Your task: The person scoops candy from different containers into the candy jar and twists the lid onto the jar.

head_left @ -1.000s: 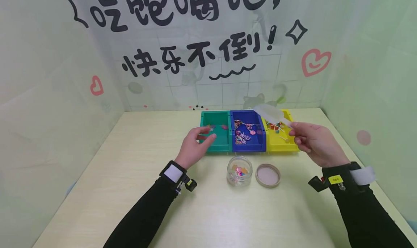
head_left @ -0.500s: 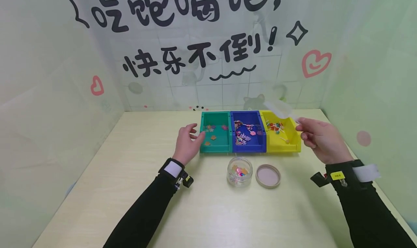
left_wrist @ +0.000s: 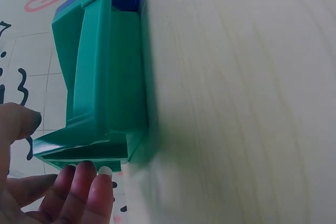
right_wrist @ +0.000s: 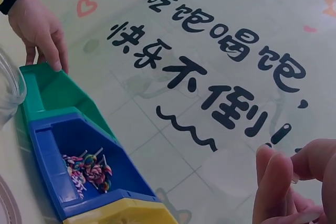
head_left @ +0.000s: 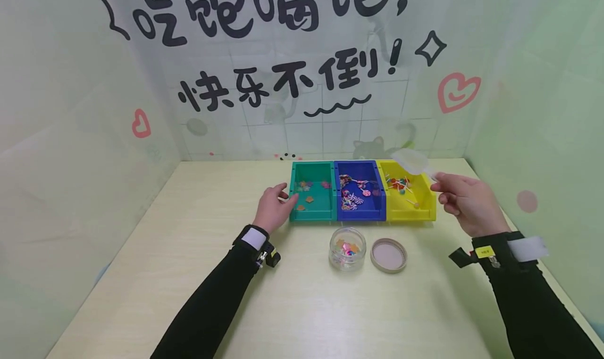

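Note:
In the head view my left hand is at the outer left side of the green bin, fingers loosely bent and fingertips right at its wall. The left wrist view shows the thumb and fingers beside the end of this bin. My right hand pinches the thin handle of a translucent white spoon, its bowl raised above the back of the yellow bin. Small star-shaped pieces lie in the green bin. A glass jar with several colourful pieces stands uncovered in front of the bins.
Between the green and yellow bins, the blue bin holds swirled lollipop-like pieces. Small round-headed sticks lie in the yellow one. A round lid lies right of the jar. A printed wall sheet rises behind.
My left hand has moved left from over the green bin to its outer side, uncovering the star pieces. My right hand has shifted slightly right with the spoon, away from the bins.

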`<state>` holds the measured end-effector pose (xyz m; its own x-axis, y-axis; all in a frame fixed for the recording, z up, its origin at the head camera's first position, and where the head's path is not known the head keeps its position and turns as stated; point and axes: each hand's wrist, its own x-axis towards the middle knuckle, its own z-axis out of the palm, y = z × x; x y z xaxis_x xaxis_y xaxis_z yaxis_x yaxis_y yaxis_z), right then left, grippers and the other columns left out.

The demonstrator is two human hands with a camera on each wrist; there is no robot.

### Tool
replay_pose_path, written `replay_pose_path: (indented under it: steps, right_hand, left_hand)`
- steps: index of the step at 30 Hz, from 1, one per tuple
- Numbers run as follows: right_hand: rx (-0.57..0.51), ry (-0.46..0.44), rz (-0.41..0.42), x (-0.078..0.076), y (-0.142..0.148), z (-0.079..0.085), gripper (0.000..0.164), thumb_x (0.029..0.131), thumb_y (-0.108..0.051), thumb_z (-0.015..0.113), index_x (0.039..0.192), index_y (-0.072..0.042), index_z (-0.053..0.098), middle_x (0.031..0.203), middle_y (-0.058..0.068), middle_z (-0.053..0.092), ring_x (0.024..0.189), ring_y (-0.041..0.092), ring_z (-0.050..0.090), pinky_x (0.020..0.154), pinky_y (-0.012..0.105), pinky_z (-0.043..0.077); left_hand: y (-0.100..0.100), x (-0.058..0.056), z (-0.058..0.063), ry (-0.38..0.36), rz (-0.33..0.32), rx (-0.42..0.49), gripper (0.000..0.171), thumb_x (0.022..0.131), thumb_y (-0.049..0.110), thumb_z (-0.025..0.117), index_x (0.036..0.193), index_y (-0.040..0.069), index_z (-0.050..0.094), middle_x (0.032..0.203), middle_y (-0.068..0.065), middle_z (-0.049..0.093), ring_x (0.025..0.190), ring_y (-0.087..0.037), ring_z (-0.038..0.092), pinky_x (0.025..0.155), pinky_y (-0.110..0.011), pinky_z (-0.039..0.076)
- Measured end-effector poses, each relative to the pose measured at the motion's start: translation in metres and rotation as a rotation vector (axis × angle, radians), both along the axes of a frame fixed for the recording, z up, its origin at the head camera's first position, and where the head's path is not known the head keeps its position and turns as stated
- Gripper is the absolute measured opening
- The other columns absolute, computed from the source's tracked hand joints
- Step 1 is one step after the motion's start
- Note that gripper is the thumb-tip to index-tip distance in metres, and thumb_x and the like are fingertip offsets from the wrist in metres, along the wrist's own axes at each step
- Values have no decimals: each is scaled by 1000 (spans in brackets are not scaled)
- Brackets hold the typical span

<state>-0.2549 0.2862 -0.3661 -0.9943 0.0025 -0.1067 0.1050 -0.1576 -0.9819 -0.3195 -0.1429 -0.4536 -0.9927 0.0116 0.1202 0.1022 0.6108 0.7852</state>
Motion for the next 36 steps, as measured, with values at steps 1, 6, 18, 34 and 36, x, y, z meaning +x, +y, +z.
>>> replay_pose_path:
  steps: [1, 6, 18, 34, 36]
  right_hand:
    - [15, -3, -8, -1, 0, -1, 16, 107, -32, 74, 100, -21, 85, 86, -6, 77, 68, 10, 59, 56, 17, 47]
    - [75, -16, -38, -4, 3, -6, 15, 106, -33, 76, 101, -21, 84, 86, -7, 78, 68, 9, 61, 58, 17, 47]
    - [234, -47, -69, -13, 7, -16, 18, 109, -35, 70, 94, -29, 79, 84, -13, 77, 69, 8, 63, 57, 18, 48]
    - [824, 24, -97, -21, -10, -35, 48, 111, -36, 59, 130, 7, 68, 96, 12, 80, 76, 16, 77, 61, 26, 53]
    - [926, 43, -107, -22, -14, -37, 43, 108, -33, 60, 121, 7, 69, 98, 19, 81, 77, 20, 78, 62, 28, 53]
  left_hand:
    - [0, 0, 0, -1, -6, -8, 65, 109, 32, 67, 161, -3, 50, 128, -24, 64, 114, -37, 69, 96, -47, 60]
    - [1, -2, -2, 13, -27, -46, 54, 109, 25, 67, 155, -3, 59, 112, -19, 66, 103, -31, 65, 81, -34, 53]
    - [-2, -6, -8, -38, -93, 4, 53, 114, 28, 60, 160, 2, 53, 65, 1, 43, 62, -15, 43, 58, -28, 34]
    - [-4, -5, -9, -32, -121, -6, 50, 115, 27, 60, 158, 2, 56, 66, 1, 43, 61, -16, 43, 57, -27, 34]
    - [-4, -5, -9, -23, -121, -16, 51, 114, 27, 61, 158, 2, 56, 69, 0, 46, 65, -16, 45, 59, -27, 35]
